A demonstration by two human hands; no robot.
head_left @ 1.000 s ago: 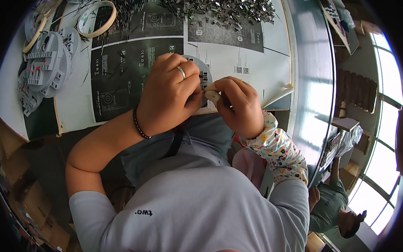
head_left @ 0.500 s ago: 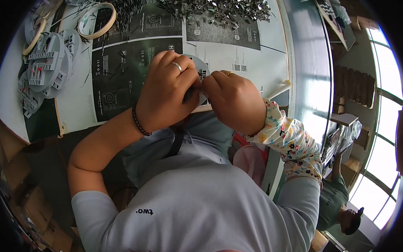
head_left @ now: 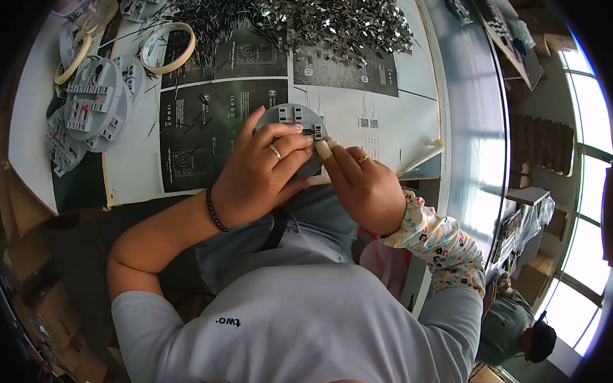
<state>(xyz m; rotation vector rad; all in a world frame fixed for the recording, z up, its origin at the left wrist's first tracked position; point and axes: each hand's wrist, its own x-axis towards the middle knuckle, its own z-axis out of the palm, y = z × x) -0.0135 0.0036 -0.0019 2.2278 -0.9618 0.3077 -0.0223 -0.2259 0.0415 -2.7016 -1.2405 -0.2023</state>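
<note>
A grey round plastic disc [head_left: 290, 114] with raised slotted blocks and a small red mark is held near the table's front edge. My left hand [head_left: 263, 166] grips it from the left, its fingers lying across the face. From the right, my right hand [head_left: 367, 190] has its fingers pressed together against the slotted part at the disc's right edge. Pale coverings wrap some of those right fingertips. Whatever may be pinched under them is hidden, as is the right thumb.
Small dark shiny pieces [head_left: 353, 28] lie heaped at the back, beside thin black strips [head_left: 215, 13]. More grey discs [head_left: 93, 103] are stacked at the left, near a tape roll [head_left: 168, 48]. Black printed sheets [head_left: 221, 128] cover the table. A person [head_left: 511, 327] is at far right.
My hands have come lower and opened out somewhat, so more of the disc's face shows. The left fingers have spread from a tight curl. The view has shifted slightly.
</note>
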